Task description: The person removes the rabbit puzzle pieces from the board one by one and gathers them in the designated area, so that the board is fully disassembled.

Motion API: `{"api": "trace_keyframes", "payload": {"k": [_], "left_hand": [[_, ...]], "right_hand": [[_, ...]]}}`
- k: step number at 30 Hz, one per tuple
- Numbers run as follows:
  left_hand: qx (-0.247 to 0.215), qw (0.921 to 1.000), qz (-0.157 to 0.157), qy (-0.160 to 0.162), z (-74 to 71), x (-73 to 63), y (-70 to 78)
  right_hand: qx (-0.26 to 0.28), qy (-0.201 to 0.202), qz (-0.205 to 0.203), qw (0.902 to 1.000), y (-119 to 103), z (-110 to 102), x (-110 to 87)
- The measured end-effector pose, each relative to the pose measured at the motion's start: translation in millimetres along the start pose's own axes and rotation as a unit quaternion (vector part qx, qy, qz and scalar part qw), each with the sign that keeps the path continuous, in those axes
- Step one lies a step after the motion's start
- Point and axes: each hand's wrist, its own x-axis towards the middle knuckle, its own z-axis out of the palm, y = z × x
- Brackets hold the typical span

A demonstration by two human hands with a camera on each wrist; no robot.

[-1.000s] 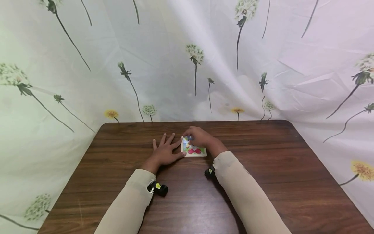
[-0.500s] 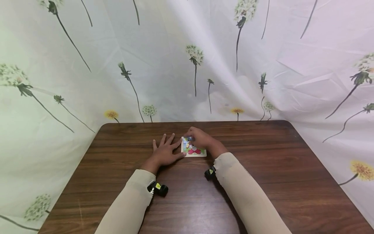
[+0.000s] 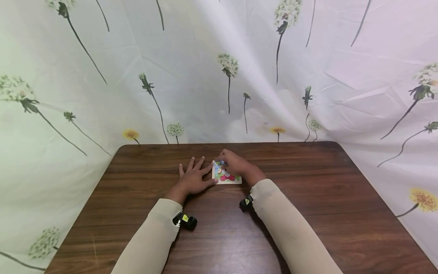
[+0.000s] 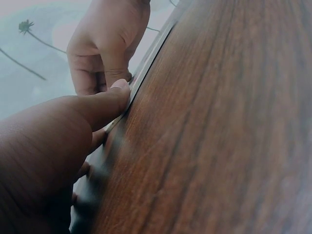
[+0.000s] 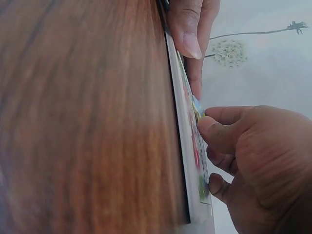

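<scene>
A small picture puzzle board (image 3: pixel 236 182) with a pale frame lies flat on the table, showing a red, white and green cartoon picture. My left hand (image 3: pixel 193 180) lies to its left with fingers spread; the thumb rests on the frame's near left corner and the index fingertip touches the far left corner. Over the board's far part, my right hand (image 3: pixel 236 161) pinches a blue and yellow puzzle piece (image 5: pixel 197 106) between thumb and forefinger. That piece sits slightly tilted at the picture's surface in the right wrist view. The right hand hides the board's far right part.
The dark wood-grain table (image 3: pixel 308 213) extends on all sides of the board. Behind its far edge hangs a white cloth (image 3: pixel 198 95) printed with dandelions. Black wrist cameras (image 3: pixel 189 223) are strapped over both beige sleeves.
My right fingers shift very slightly, and the piece looks flatter against the far left of the picture. The left hand and the board stay where they were.
</scene>
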Motion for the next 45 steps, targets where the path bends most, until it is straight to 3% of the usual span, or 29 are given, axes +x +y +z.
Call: {"api": "trace_keyframes", "payload": {"k": [9, 15, 21, 29, 40, 45], "left_hand": [[-0.004, 1.0, 0.0, -0.002, -0.2, 0.2, -0.8], [-0.002, 1.0, 0.0, 0.0, -0.7, -0.2, -0.9], [-0.003, 1.0, 0.002, 0.0, -1.1, -0.5, -1.0], [0.001, 1.0, 0.003, -0.003, -0.6, -1.5, -0.7], [-0.022, 0.9993, 0.018, 0.025, 4.2, -2.2, -3.7], [-0.039, 0.997, 0.029, 0.061, 7.0, -5.8, 7.6]], "right_hand": [[0.026, 0.012, 0.007, 0.9996, -1, 0, -2.5], [0.027, 0.018, -0.02, 0.9993, 2, -3, -7.3], [0.007, 0.024, -0.034, 0.9991, 9, -5, -19.4], [0.033, 0.039, -0.01, 0.9986, 18, -13, -44.0], [0.05, 0.083, -0.006, 0.9952, 39, -16, -68.3], [0.05, 0.105, 0.002, 0.9933, 44, -18, -77.7]]}}
